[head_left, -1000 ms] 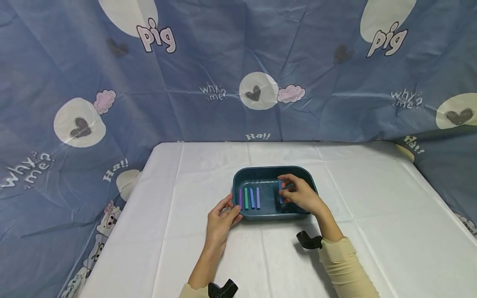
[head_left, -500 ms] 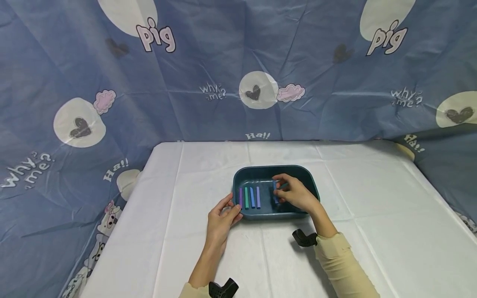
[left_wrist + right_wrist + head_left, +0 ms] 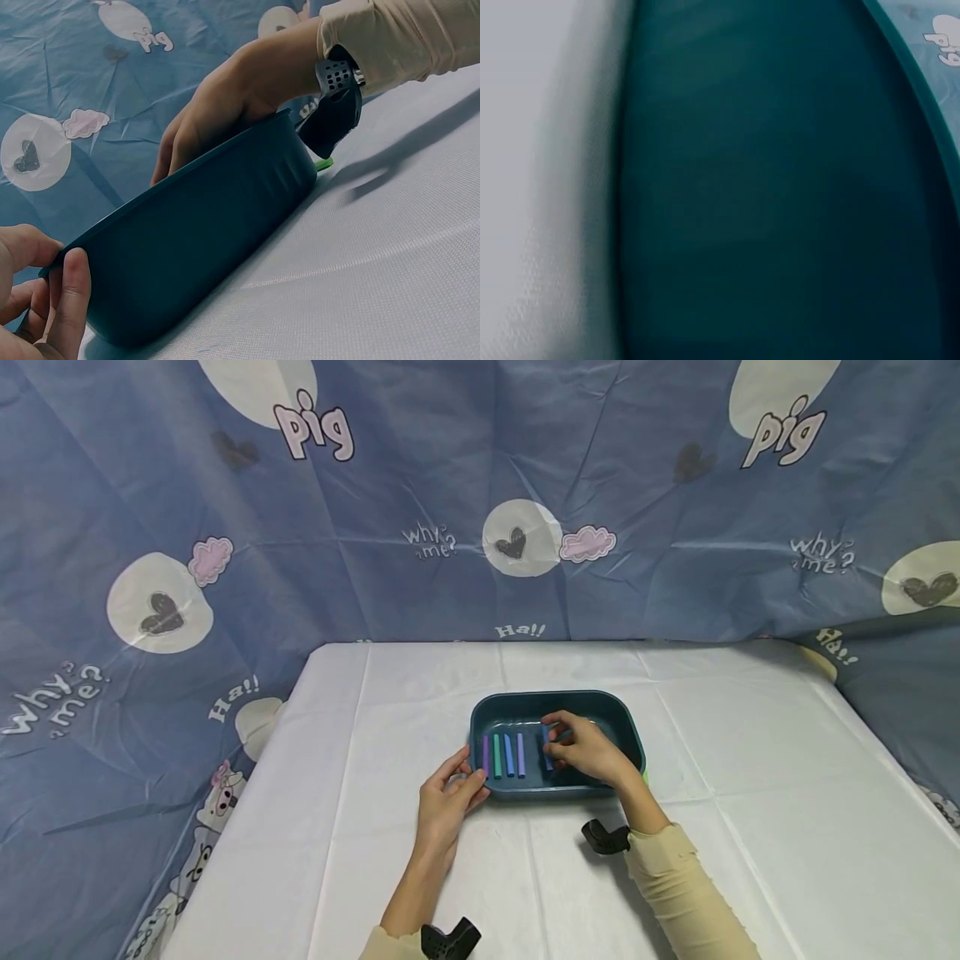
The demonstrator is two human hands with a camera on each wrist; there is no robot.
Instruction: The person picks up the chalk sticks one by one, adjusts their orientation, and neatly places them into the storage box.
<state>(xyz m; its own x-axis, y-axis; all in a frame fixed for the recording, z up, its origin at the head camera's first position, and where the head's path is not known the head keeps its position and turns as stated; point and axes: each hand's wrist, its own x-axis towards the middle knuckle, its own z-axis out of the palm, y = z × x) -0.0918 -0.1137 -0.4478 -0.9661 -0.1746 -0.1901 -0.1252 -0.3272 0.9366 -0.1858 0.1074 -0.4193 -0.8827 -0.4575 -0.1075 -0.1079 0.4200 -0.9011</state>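
Observation:
A dark teal plastic tray (image 3: 558, 792) with rounded corners and tall walls stands on the white cloth. My left hand (image 3: 444, 800) pinches its left end at the rim, thumb and fingers on either side of the wall. Inside, a purple chalk stick (image 3: 486, 757), a green one (image 3: 497, 756), a blue one (image 3: 509, 755) and a lavender one (image 3: 521, 755) lie side by side. Just right of this row, my right hand (image 3: 588, 750) reaches in and pinches another blue chalk stick (image 3: 547, 748), parallel to the others. In the right wrist view the tray's wall (image 3: 765, 180) hides that hand.
The white cloth (image 3: 397, 710) covers the tabletop. A small bright green thing (image 3: 324, 163) shows at the tray's right end, mostly hidden behind it. A blue printed curtain (image 3: 420, 460) hangs behind and to the sides. Each wrist wears a black camera (image 3: 604, 837).
My right hand has moved left inside the tray, bringing the blue chalk stick closer to the row. A bit of bright green now shows beside the tray's right end. My left hand stays put.

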